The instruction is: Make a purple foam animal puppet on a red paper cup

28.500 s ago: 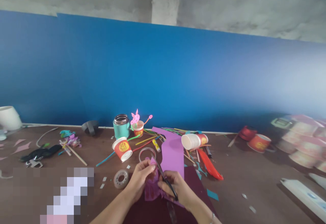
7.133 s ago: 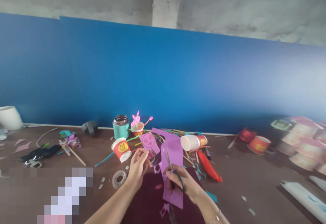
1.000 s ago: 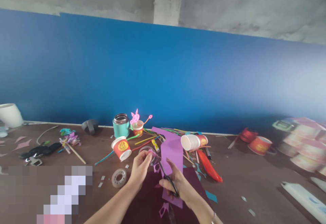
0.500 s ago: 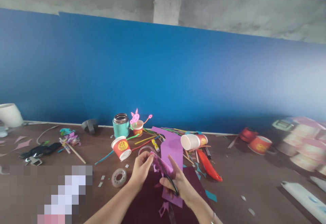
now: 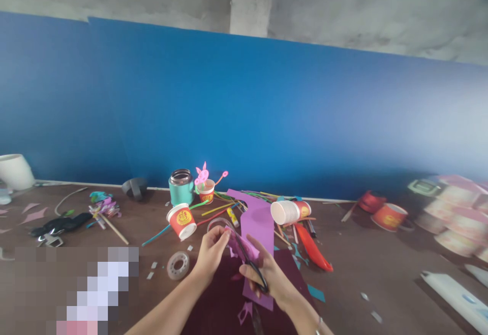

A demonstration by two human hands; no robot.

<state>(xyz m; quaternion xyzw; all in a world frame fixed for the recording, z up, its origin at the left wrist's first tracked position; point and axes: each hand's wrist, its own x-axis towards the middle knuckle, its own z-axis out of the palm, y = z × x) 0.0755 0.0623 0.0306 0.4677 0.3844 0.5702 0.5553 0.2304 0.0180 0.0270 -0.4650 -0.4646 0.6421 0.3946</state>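
Between finger and thumb, my left hand (image 5: 212, 251) pinches a small piece of purple paper (image 5: 249, 249). Black-handled scissors (image 5: 252, 265) are in my right hand (image 5: 267, 275), their blades reaching up and left along that piece. Behind and below the hands lies a larger purple sheet (image 5: 257, 222) with a cut-out edge. A dark maroon sheet (image 5: 217, 304) is spread under my forearms, and a purple scrap with a hole (image 5: 245, 313) rests on it. Just left of my left hand is a roll of clear tape (image 5: 178, 265).
A tilted paper cup (image 5: 182, 221), a teal flask (image 5: 181, 188) and a cup with a pink paper figure (image 5: 206, 191) stand at the back. Stacked cups (image 5: 285, 212) lie on their side near a red plastic piece (image 5: 313, 248). Scraps litter the brown table (image 5: 343, 284).
My right hand's fingers have drawn in a little around the scissors, the upper finger bending closer to the paper. My left hand stays almost still.
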